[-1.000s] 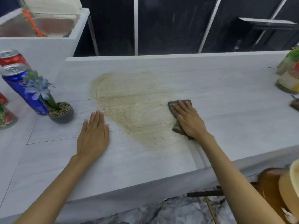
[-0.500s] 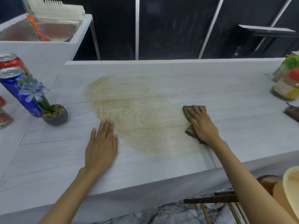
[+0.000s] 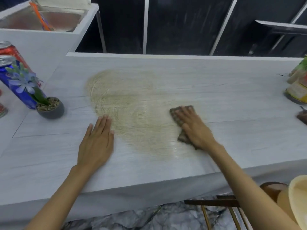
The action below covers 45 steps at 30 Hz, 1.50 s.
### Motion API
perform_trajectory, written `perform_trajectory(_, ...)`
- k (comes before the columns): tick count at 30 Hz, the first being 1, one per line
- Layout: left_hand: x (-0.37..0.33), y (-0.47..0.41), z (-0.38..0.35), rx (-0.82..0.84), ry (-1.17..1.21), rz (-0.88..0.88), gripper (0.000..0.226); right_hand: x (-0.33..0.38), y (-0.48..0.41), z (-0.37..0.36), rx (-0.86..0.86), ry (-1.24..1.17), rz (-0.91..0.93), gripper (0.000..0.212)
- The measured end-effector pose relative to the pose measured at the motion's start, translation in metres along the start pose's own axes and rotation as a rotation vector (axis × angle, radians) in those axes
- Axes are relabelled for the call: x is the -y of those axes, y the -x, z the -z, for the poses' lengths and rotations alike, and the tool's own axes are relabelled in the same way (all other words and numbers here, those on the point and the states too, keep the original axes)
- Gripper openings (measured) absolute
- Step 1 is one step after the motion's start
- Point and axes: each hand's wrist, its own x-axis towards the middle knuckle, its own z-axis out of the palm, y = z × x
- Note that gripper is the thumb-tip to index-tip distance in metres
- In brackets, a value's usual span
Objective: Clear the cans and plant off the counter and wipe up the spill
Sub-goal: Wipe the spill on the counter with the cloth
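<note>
A wide tan spill (image 3: 132, 110), smeared in arcs, covers the middle of the pale counter (image 3: 232, 97). My right hand (image 3: 194, 128) presses flat on a brown cloth (image 3: 182, 138) at the spill's right edge. My left hand (image 3: 97, 141) rests flat on the counter, fingertips touching the spill's lower left edge. At the far left stand a small plant with blue flowers in a dark pot (image 3: 49, 107), a blue can (image 3: 15, 83) right behind it and a red can (image 3: 11, 50) further back.
Cans with green and yellow labels (image 3: 298, 90) stand at the right edge, a dark object (image 3: 302, 116) below them. A white raised box with a sink-like tray (image 3: 49, 19) sits at back left. Another can (image 3: 2, 110) peeks in at the left edge. A stool (image 3: 272, 191) stands below the counter's front.
My right hand has slid the cloth to the right across the spill, then held near its right edge. My left hand stays flat in about the same place.
</note>
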Motion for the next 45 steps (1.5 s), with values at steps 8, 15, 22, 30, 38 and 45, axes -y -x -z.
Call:
perform_trajectory(8, 0.0, -0.002, -0.001, -0.009, 0.001, 0.02, 0.069, 0.09, -0.06, -0.045, 0.116, -0.001, 0.078, 0.052)
perform_trajectory(15, -0.002, -0.004, -0.001, -0.032, 0.024, 0.096, 0.062, -0.026, -0.016, 0.008, 0.06, -0.003, 0.182, 0.054)
perform_trajectory(22, -0.002, -0.006, -0.003, -0.046, 0.007, 0.127, 0.067, 0.01, -0.149, -0.021, 0.021, 0.104, -0.071, 0.052)
perform_trajectory(30, 0.005, -0.004, 0.0, -0.012, -0.002, 0.09, 0.07, 0.045, -0.048, -0.014, 0.242, -0.067, 0.496, 0.063)
perform_trajectory(38, 0.061, 0.015, 0.024, 0.039, 0.034, 0.162, 0.071, 0.083, -0.195, -0.047, 0.096, 0.086, 0.156, 0.05)
perform_trajectory(45, 0.069, 0.018, 0.023, -0.01, -0.011, 0.156, 0.066, 0.157, -0.079, -0.062, 0.279, 0.091, 0.708, 0.066)
